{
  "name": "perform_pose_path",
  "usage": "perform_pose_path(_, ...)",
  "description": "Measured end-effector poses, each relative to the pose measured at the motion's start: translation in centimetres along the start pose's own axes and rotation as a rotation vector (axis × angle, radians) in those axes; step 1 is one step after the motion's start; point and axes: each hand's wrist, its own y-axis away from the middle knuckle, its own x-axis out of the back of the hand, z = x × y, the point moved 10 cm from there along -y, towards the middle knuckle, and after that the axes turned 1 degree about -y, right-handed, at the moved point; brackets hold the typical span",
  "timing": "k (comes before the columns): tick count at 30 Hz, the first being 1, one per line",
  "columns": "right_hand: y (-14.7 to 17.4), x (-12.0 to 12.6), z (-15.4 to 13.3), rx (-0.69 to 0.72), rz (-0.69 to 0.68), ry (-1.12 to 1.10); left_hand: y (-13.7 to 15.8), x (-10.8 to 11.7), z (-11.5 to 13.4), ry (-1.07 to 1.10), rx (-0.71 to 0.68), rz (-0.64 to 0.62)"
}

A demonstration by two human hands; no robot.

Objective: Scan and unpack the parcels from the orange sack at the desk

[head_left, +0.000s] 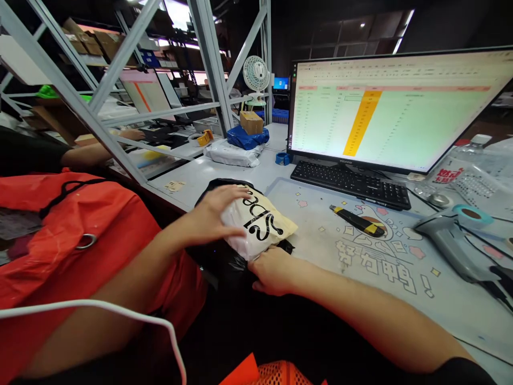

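A cream and white package (264,216) with large black lettering lies at the table's front edge, with black plastic bag (236,262) showing around and under it. My left hand (214,214) is over the package's left side, fingers spread and thumb apart; whether its fingertips press on it I cannot tell. At the near edge my right hand (272,270) is closed, its fingers curled on the black plastic bag beside the package. The curled fingertips are hidden. To the right, a black and yellow box cutter (356,220) lies on the printed desk mat (320,262).
Behind the mat stand a keyboard (350,184) and monitor (385,107). A grey barcode scanner (452,243) lies at the right. Wrapped parcels (236,152) sit at the back. On the left are a metal frame (120,59), a red bag (100,230) and another person's arm (90,152).
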Motion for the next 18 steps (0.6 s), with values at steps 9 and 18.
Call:
perform_pose_path(9,-1.0,-1.5,-1.6,-0.039,0.095,0.149,-1.1,-6.0,-0.1,0.010,0.058,-0.230)
perform_pose_path(18,2.2,2.6,0.2,-0.221,0.359,0.107,-0.3,-0.3,-4.4,0.491,0.293,0.252)
